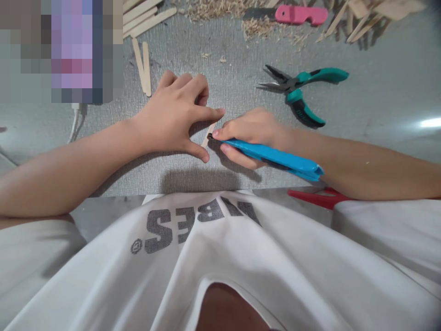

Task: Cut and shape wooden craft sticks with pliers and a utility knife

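My left hand [175, 115] lies flat on the grey mat, its index finger and thumb pressing down a short wooden stick [208, 134]. My right hand [250, 135] grips a blue utility knife [275, 158], whose dark tip meets the stick's upper edge right beside my left fingers. Most of the stick is hidden between the two hands.
Teal-handled pliers [303, 89] lie to the right of my hands. Two loose sticks [143, 66] rest at the upper left. A pink knife [298, 14], wood shavings and more sticks line the far edge. A red tool [319, 197] pokes out under my right forearm.
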{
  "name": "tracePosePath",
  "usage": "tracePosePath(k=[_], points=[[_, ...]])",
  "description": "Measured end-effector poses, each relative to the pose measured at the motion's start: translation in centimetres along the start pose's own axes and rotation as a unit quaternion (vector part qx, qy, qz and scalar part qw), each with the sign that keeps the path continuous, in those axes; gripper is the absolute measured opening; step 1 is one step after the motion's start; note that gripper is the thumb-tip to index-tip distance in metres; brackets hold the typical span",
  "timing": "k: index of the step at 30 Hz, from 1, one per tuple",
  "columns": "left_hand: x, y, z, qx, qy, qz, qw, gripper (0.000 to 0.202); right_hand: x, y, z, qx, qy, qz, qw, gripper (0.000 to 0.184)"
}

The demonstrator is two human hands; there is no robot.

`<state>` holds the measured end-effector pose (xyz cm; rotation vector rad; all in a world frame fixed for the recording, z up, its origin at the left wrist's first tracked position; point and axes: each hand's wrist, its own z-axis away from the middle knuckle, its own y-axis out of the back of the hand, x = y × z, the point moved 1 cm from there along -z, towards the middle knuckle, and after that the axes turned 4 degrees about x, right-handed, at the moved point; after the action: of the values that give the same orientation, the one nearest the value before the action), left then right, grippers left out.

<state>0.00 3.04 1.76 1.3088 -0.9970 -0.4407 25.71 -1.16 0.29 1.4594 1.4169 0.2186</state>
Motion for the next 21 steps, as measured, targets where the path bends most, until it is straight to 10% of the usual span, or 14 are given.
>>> tracePosePath(k=[8, 21], points=[[-0.2, -0.1, -0.1, -0.017, 0.013, 0.005, 1.000, 0.109, 0.3, 1.2, 0.7, 0.035, -0.151, -0.038, 0.987, 0.034], [0.6, 0.5, -0.1, -0.037, 0.024, -0.026, 0.999, 0.109, 0.3, 1.7, 0.2, 0.021, -0.150, 0.000, 0.988, 0.046]])
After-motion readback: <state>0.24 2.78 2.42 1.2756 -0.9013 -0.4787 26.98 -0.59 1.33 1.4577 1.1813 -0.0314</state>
